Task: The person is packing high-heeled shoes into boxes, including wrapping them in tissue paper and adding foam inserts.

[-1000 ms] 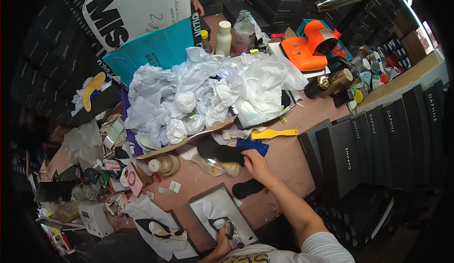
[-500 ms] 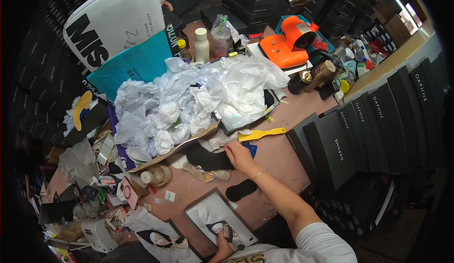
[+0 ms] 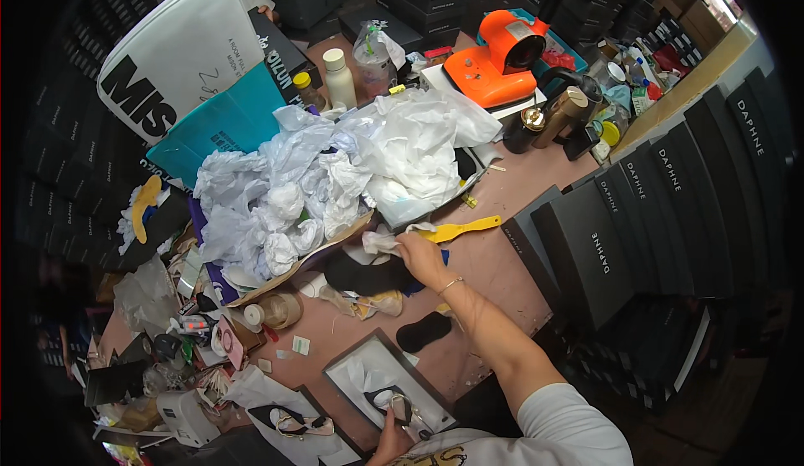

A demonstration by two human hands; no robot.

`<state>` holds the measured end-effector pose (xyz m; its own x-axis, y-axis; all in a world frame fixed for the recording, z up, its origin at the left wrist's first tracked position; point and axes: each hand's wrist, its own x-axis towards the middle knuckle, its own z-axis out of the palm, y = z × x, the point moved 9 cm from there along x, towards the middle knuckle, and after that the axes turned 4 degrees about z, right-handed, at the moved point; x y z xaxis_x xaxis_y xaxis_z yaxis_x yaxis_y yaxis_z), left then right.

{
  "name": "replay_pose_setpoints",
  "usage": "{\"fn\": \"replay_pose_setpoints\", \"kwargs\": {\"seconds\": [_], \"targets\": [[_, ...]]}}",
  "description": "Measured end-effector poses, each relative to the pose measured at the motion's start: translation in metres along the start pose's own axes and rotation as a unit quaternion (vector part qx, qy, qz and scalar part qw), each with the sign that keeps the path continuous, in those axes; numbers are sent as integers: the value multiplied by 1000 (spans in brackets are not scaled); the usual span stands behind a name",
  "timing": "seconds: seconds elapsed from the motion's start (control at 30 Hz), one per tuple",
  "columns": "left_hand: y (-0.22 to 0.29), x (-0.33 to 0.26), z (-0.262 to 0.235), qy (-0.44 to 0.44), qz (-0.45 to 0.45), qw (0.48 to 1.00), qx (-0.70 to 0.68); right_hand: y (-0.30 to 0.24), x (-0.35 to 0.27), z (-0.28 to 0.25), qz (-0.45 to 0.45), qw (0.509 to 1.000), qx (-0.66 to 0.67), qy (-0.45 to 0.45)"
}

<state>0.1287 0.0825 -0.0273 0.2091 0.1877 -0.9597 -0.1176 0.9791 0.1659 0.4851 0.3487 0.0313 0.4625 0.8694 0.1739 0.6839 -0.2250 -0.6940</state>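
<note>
Low in the view, my left hand is closed around a black strappy sandal with gold trim, over an open shoebox lined with white paper. My right hand reaches across the table, its fingers closed on a crumpled white cloth beside the yellow shoehorn-like tool. Just left of that hand lies a black cloth. Nearer me rests a black insole-shaped pad. Another sandal lies on white paper in the box to the left.
A carton heaped with crumpled white paper fills the table's middle. Behind stand a cream bottle and an orange machine. Black shoeboxes line the right side. Clutter and a white device crowd the left.
My right hand has moved slightly up and away from the black cloth to the white cloth, which it now grips. The whole view has shifted a little. My left hand still holds the sandal.
</note>
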Motion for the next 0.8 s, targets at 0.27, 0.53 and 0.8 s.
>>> {"fn": "replay_pose_setpoints", "kwargs": {"seconds": [0.27, 0.53, 0.8], "targets": [[102, -79, 48, -81, 371, 878, 293, -4, -52, -45, 109, 940, 323, 5], [160, -8, 80, -159, 341, 926, 38, -126, -163, -23, 42, 894, 338, -292], [139, -37, 17, -134, 355, 925, 25, 50, -186, -65, 69, 989, -112, -69]]}}
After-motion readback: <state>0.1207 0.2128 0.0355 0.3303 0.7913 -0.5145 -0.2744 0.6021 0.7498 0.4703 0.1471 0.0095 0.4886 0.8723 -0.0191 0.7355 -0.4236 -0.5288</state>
